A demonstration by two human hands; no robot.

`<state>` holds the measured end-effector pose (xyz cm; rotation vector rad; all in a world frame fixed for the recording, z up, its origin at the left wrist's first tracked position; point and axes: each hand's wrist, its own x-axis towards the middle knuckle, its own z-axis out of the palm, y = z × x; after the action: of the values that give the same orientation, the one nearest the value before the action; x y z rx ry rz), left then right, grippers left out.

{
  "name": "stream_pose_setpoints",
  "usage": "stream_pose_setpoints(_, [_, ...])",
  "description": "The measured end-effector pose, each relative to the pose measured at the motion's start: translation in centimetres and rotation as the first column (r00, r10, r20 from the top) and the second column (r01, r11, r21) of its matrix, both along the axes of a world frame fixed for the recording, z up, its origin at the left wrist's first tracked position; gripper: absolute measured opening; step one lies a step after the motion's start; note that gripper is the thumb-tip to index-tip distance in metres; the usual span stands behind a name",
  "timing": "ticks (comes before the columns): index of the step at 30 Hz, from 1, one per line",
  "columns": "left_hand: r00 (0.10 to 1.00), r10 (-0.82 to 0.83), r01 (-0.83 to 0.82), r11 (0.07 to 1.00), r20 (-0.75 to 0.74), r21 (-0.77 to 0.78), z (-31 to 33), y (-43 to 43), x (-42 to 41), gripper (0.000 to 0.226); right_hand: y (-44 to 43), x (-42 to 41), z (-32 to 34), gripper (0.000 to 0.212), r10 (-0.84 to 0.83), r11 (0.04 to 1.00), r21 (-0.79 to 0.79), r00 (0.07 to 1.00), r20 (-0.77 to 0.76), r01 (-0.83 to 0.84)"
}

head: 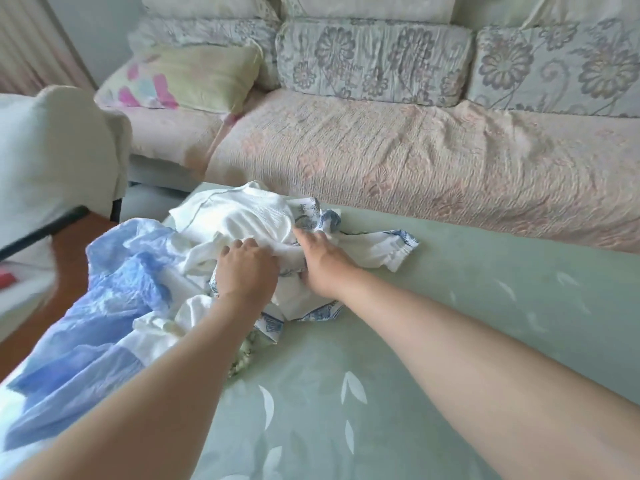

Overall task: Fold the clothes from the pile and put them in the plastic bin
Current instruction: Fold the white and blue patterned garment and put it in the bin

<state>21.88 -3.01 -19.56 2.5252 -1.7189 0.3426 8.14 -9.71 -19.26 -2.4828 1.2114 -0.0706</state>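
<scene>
free: green table (450,341) right | blocked: clothes pile (145,271) left

Clothes (242,220) white and blue, table cover (450,306) leaf-patterned green.

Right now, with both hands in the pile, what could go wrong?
1. The left hand grips the white garment, which lies tangled with the blue-patterned garment under the right hand. Lifting one may drag the other along.
2. The blue garment appears to hang over the left edge of the green surface, so a tug on the pile could pull it to the floor.
</scene>
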Motion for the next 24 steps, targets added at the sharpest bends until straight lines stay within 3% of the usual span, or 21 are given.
stream_pose_setpoints(3, [0.992,-0.120,0.123,0.976,0.031,-0.178,-0.7,0.3,-1.3,0.020,-0.8,-1.2,-0.2,0.017,0.025,0.995,-0.096,0.999,0.043,-0.021])
stream_pose_setpoints(6, [0.968,-0.243,0.245,0.891,0.054,-0.382,-1.4,0.4,-2.8,0.012,-0.9,-3.1,-0.4,0.039,0.038,0.995,-0.095,0.995,0.094,-0.029])
stream_pose_setpoints(9, [0.916,-0.400,0.378,0.820,0.043,-0.430,-1.7,1.1,-5.0,0.014,0.0,-5.9,-0.9,0.050,0.083,0.987,-0.148,0.992,0.091,-0.069])
stream_pose_setpoints(11, [0.882,-0.471,0.435,0.805,0.012,-0.403,-1.4,2.1,-7.1,0.022,0.4,-8.1,-1.1,0.049,0.101,0.970,-0.225,0.995,0.015,-0.095])
stream_pose_setpoints(15, [0.844,-0.527,0.466,0.813,-0.099,-0.350,-0.7,4.1,-10.8,0.029,1.8,-12.9,0.8,0.011,0.022,0.927,-0.375,1.000,0.000,-0.020])
stream_pose_setpoints(21, [0.751,-0.486,0.500,0.861,-0.446,-0.096,1.8,9.7,-15.3,0.045,9.5,-20.1,4.0,0.033,-0.065,0.894,-0.447,0.975,-0.212,-0.037])
stream_pose_setpoints(24, [0.691,-0.411,0.562,0.823,-0.595,0.085,2.3,13.4,-18.0,0.045,14.2,-23.0,4.0,0.037,-0.100,0.888,-0.451,0.917,-0.386,-0.093])
